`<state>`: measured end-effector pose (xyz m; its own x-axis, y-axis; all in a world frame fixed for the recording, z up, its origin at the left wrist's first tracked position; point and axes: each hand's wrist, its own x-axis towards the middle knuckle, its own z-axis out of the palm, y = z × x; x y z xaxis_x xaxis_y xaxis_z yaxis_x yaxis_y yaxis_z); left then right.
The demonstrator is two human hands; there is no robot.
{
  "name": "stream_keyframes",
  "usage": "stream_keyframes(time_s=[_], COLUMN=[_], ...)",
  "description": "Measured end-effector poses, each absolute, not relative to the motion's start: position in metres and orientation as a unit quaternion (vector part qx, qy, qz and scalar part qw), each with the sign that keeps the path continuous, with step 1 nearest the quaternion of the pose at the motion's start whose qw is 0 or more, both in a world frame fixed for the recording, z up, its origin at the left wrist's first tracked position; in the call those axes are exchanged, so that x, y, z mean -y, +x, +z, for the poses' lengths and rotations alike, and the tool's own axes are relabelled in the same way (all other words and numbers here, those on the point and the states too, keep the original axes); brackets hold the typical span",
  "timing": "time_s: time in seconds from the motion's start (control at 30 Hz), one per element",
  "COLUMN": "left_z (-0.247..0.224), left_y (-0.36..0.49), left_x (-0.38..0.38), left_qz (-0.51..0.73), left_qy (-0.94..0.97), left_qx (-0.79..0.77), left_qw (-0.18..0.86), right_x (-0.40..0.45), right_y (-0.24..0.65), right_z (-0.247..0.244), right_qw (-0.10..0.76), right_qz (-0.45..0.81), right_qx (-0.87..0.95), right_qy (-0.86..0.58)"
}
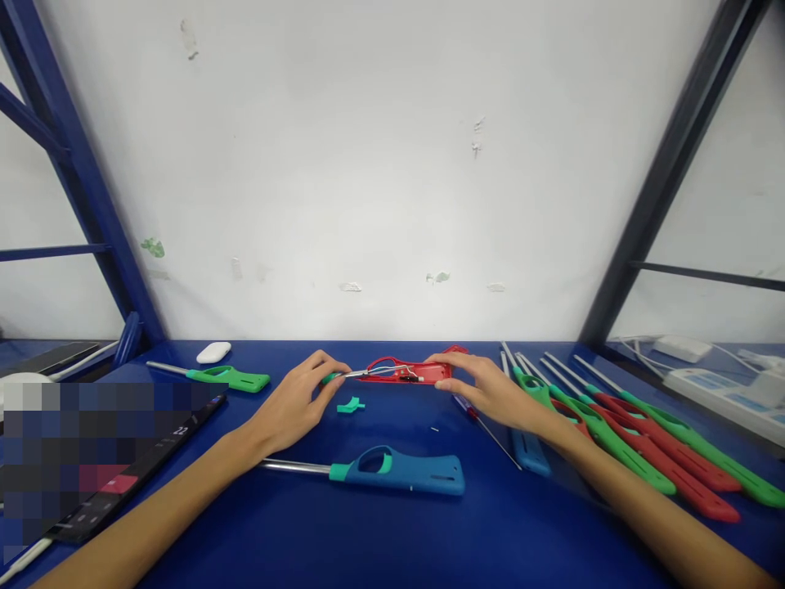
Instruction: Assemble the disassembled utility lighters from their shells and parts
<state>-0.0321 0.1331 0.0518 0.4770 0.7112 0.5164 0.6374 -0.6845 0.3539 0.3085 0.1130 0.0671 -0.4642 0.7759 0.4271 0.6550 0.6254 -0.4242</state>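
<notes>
An opened red gas lighter handle [432, 374] is held between my two hands over the blue table, its inner wires and small parts exposed. My left hand [303, 397] is closed in a pinch on the green collar [331, 378] at the lighter's metal end. Thumb and fingers of my right hand [475, 383] grip the far end of the red handle. Another red piece [455, 350] shows behind that hand, partly hidden. Below my left hand lies a loose green trigger [351, 405]. Nearer to me rests a whole blue gas lighter [405, 472], its metal tube pointing left.
Several red, green and blue lighters [638, 433] lie fanned out at the right, beside a screwdriver [491, 431]. A green lighter [230, 378] and a white earphone case [214, 352] sit at the back left. A dark tablet [141, 474] stands at left; a white power strip [724, 401] at right.
</notes>
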Motion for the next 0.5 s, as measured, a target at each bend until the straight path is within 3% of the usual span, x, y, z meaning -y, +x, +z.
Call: stream_keyframes(time_s=[0.5], left_z=[0.056], left_y=[-0.033], left_x=[-0.13], left_qz=[0.396], left_qy=[0.818], left_qx=[-0.415], left_qw=[0.045], right_x=[-0.126], right_y=[0.317], right_z=[0.048], right_qw=[0.231], right_qz=[0.055], right_qx=[0.861], right_qy=[-0.449])
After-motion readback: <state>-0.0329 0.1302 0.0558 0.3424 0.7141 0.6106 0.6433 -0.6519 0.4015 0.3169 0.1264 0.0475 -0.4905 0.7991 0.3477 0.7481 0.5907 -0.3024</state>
